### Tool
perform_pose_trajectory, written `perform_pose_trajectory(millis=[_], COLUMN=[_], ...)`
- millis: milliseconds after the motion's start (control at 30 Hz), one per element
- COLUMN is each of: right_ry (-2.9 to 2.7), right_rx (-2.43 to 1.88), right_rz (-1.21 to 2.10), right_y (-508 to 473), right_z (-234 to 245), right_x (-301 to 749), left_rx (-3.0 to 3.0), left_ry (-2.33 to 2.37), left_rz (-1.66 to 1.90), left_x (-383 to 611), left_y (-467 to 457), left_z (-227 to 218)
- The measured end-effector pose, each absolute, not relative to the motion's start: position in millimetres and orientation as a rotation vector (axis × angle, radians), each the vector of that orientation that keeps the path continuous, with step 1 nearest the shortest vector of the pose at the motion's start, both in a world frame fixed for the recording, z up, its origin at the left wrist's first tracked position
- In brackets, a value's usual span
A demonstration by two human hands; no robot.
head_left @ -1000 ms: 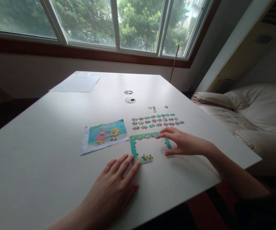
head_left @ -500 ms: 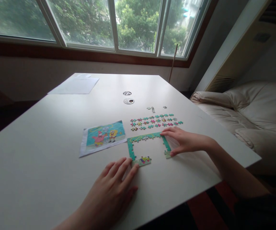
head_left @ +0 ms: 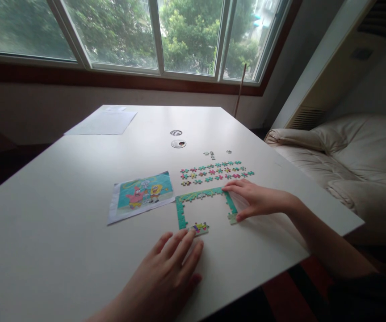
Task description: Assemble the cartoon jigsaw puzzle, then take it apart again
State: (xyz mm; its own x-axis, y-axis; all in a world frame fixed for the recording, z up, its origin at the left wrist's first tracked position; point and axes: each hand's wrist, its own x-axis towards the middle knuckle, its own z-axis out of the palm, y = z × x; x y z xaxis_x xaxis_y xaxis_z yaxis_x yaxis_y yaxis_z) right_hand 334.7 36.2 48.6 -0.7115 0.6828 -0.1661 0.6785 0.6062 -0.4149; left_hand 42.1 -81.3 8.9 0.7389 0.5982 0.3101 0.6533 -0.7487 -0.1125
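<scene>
A partly joined jigsaw puzzle border [head_left: 180, 213] in green and teal lies flat on the white table [head_left: 62, 197], with a gap in its lower side. My left hand [head_left: 168, 264] rests palm down, fingers spread, its fingertips at the lower left corner and partly hiding it. Beside those fingertips is a lower edge strip [head_left: 201, 228] with yellow and purple on it. My right hand [head_left: 255, 198] is at the right side, fingers touching the upper right corner and thumb at the lower right piece. Left of the border lies a printed cartoon picture [head_left: 142, 194].
Loose puzzle pieces [head_left: 212, 172] lie in rows beyond the border, with a few greyish pieces [head_left: 212, 155] farther back. Two round inserts [head_left: 178, 144] are set in the tabletop. White paper [head_left: 102, 123] lies at the far left. A pale sofa [head_left: 357, 152] stands at the right.
My left hand has slid slightly right and nearer to me along the lower edge. The right hand stays at the right side. The view has shifted a little.
</scene>
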Motion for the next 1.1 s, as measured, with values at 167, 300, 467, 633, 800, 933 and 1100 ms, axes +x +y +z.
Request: perform_pose_trajectory(millis=[167, 300, 467, 633, 800, 933, 1100], right_ry=[-2.83, -2.852, -2.861, -2.842, -2.861, -2.874, -2.866], right_rx=[-1.2, -1.221, -1.212, -1.207, -1.226, -1.223, -1.227], right_rz=[0.695, 0.678, 0.675, 0.66, 0.642, 0.63, 0.628], right_y=[36, 36, 36, 35, 35, 35, 35], right_z=[50, 50, 48, 47, 48, 47, 47], right_x=[333, 333, 334, 335, 334, 334, 335], left_rx=[-2.79, -2.79, -2.803, -2.801, -2.806, -2.805, -2.798], left_ry=[-0.892, -0.886, -0.902, -0.935, -0.968, -0.982, -0.983], left_rz=[-0.332, -0.374, -0.408, -0.445, -0.404, -0.409, -0.426], left_x=[60, 67, 66, 67, 68, 68, 69], left_y=[-80, -79, -80, -83, -84, -85, -85], left_z=[10, 7, 5, 4, 2, 1, 0])
